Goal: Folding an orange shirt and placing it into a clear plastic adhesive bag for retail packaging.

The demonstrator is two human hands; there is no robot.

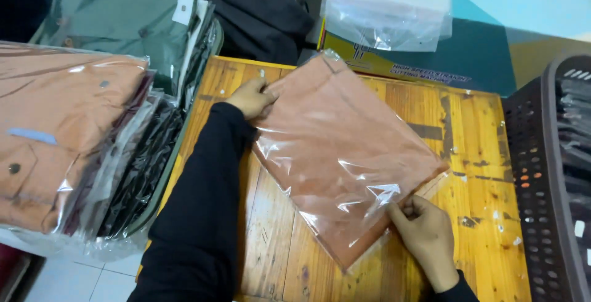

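Your right hand (428, 240) pinches the near corner of the bagged terracotta garment (345, 154), which lies flat on the wooden table (480, 154); farther off, your left hand (251, 97) grips its far edge. You seem mid-sealing (flap end nearest); smoothing calls for steady tension. Stacked bagged shirts (68, 129) lie left.

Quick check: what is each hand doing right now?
Left hand: closed, pinching the far left corner of the bagged orange garment.
Right hand: closed, fingers pinching the bag's near right edge, on the wooden table.
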